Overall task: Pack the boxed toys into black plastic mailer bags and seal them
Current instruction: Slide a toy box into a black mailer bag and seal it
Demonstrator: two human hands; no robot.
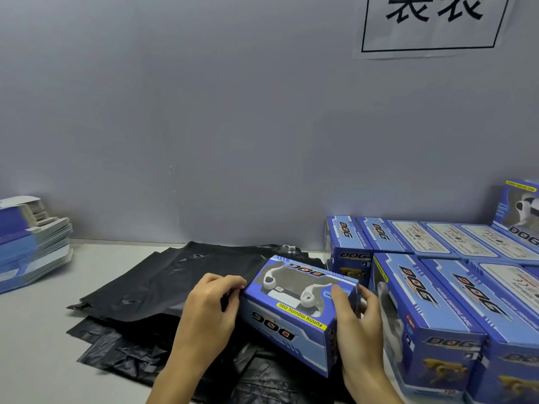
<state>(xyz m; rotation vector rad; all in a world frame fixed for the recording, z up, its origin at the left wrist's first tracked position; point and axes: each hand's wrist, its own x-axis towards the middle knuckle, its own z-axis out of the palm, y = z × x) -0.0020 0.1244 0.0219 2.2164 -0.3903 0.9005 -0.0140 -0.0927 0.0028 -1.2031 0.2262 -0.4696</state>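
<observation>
Two bare hands hold one blue cardboard toy box with a clear window (pixel 297 304) in the lower middle of the frame, over a heap of black plastic mailer bags (pixel 151 290) spread on the pale table (pixel 38 345). The left hand (pixel 210 304) curls its fingers against the box's left end; the right hand (pixel 358 319) grips the right end, thumb on top. More matching blue toy boxes (pixel 443 301) crowd the lower right. A stack of flattened blue cartons (pixel 32 243) sits at the left edge, and a white paper sign with black characters (pixel 431 21) hangs on the grey wall at upper right.
</observation>
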